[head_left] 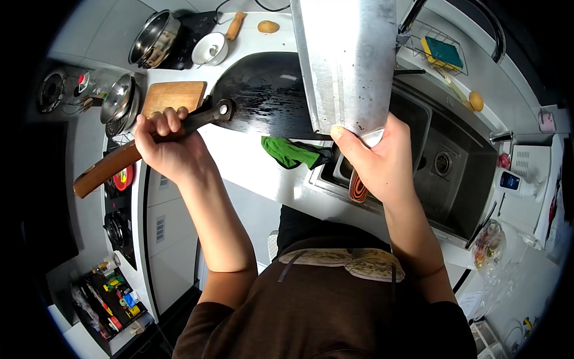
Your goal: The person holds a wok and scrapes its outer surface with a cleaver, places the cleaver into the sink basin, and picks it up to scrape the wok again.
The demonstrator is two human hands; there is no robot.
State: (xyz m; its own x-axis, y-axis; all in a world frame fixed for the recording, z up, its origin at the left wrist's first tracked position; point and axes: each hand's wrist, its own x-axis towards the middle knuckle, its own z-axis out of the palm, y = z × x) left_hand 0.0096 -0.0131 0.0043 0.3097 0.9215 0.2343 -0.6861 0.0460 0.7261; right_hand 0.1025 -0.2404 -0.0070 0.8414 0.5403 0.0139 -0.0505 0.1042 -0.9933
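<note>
My left hand [164, 143] is closed round the brown wooden handle [107, 170] of a black wok [263, 96]. The wok is tilted over the white counter, its dark surface wet with streaks. In my right hand [382, 158] is a wide metal cleaver [350, 66], raised close to the camera, with the thumb pressed on the base of the blade. An orange and black striped handle end [357, 188] sticks out below that hand. The blade overlaps the wok's right side and hides it; whether they touch I cannot tell. Beneath the wok lies a green and black cloth [293, 152].
A steel sink [472, 185] is on the right, with a green and yellow sponge [442, 52] in a wire rack behind it. Along the back and left are a cutting board [173, 96], a white bowl [210, 50], a steel pot [155, 39] and a potato [268, 27].
</note>
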